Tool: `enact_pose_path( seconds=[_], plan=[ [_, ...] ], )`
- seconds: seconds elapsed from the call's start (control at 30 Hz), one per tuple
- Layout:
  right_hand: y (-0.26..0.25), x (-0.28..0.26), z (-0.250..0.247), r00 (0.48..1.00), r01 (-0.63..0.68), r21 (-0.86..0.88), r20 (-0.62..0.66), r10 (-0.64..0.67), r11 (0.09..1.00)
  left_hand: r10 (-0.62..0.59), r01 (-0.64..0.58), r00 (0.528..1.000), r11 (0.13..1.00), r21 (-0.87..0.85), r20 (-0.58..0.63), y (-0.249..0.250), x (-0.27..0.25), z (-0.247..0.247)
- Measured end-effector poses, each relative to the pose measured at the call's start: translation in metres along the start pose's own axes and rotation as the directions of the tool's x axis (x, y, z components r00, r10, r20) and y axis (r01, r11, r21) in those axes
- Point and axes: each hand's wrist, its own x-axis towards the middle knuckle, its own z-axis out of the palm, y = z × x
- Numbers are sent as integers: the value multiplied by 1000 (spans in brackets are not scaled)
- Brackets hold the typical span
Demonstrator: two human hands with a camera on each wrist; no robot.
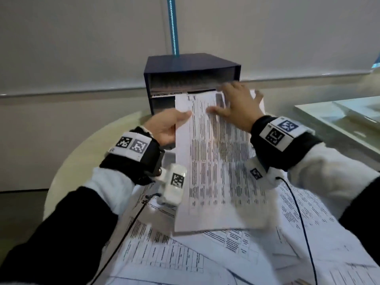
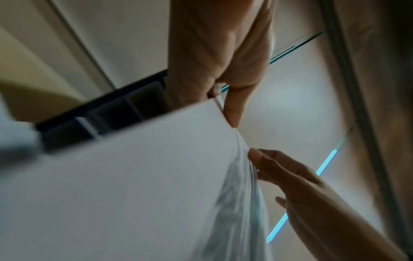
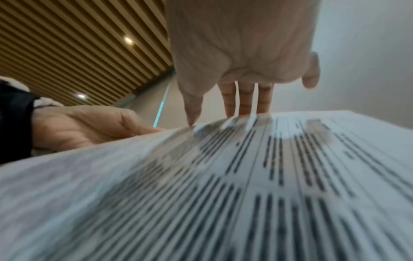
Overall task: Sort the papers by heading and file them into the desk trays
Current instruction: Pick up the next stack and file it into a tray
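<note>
Left hand [image 1: 166,128] pinches sheet [image 1: 213,161] edge; right hand [image 1: 236,108] flat, fingers straight, on top. Advice: level sheet, slide squarely into tray [image 1: 191,66].

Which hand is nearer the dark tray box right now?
Right. The right hand lies on the held sheet at the tray box opening; the left hand grips the sheet's left edge, farther back.

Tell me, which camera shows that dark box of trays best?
The head view: the tray box stands whole on the table behind the held sheet, its slots open. The left wrist view catches only a blurred strip of slots. The right wrist view shows none.
</note>
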Motion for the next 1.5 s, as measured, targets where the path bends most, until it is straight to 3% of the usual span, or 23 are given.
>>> enact_pose_path(
  seconds=[0.13,0.2,0.33,0.4,0.5,0.73,0.87,1.03,1.1,1.17,1.23,1.3,1.4,1.43,1.5],
  plan=[
    [8,-13,28,957,-86,54,283,67,995,-87,94,995,981,167,-48,-35,9,-19],
    [10,-19,40,918,-53,20,394,41,998,-97,111,992,977,183,-82,-47,12,-25],
    [14,-34,59,875,28,7,483,-28,1000,-1,41,985,973,228,-174,-62,15,-33],
    [16,-40,68,871,83,-1,486,-72,997,55,8,979,954,301,-198,-67,15,-37],
    [19,-45,77,858,138,32,495,-136,990,103,-49,975,964,262,-195,-72,12,-39],
    [20,-27,71,931,-66,165,365,1,984,111,-64,976,969,241,-186,-73,12,-39],
    [19,-20,76,945,-80,190,327,14,979,62,-39,994,967,252,-86,-76,12,-43],
    [14,-19,79,973,-44,200,232,-3,979,58,-26,996,896,442,-60,-78,14,-38],
    [13,-19,78,981,-91,156,184,61,984,136,-65,985,870,488,-111,-77,15,-34],
    [15,-19,75,976,-209,136,96,197,969,247,-117,942,876,469,-226,-73,15,-31],
    [22,-20,70,927,-367,184,-6,374,912,305,-183,894,918,353,-329,-66,14,-30],
    [35,-20,69,865,-480,347,35,500,806,322,-248,869,940,233,-376,-58,12,-31],
    [51,-19,66,858,-495,713,309,411,497,384,-327,820,923,204,-423,-44,8,-30],
    [51,-19,62,878,-458,765,309,366,453,415,-356,801,910,214,-431,-37,7,-28],
    [46,-16,49,918,-326,834,168,359,445,501,-421,747,866,272,-437,-21,8,-23]
  ],
)
